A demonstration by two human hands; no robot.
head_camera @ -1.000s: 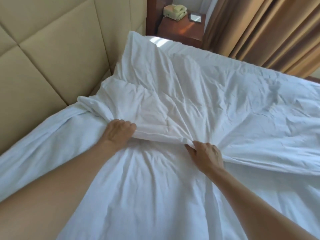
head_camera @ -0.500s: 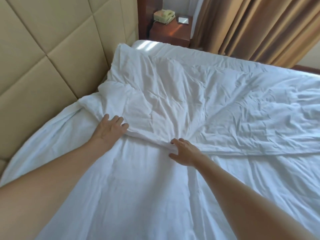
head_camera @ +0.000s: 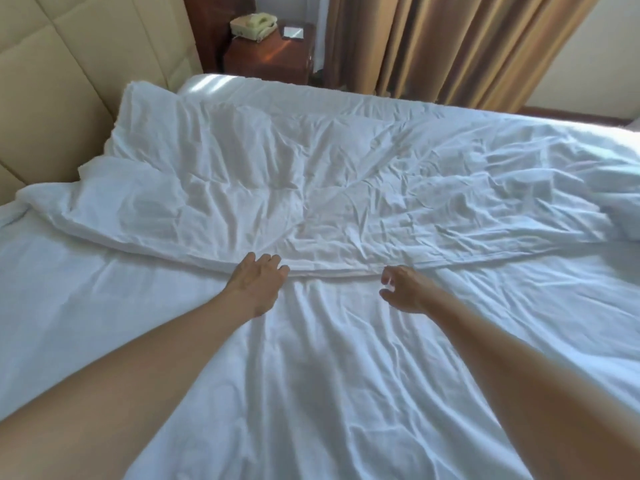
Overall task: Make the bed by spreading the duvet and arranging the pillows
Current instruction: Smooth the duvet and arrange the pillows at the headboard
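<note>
A white, creased duvet lies across the far half of the bed, and its folded near edge runs left to right just beyond my hands. My left hand rests flat at that edge with the fingers spread over the fold. Relaxed and holding nothing, my right hand hovers just short of the edge with loosely bent fingers. The white sheet is bare under my arms. No pillow can be told apart from the bedding.
A padded beige headboard stands on the left. Behind the bed's far corner is a wooden nightstand with a cream telephone. Brown curtains hang at the back right.
Both hands gripped the duvet's folded edge a second ago; they have let it go and opened. The edge now lies flatter and straighter, and my view has pulled back to the right.
</note>
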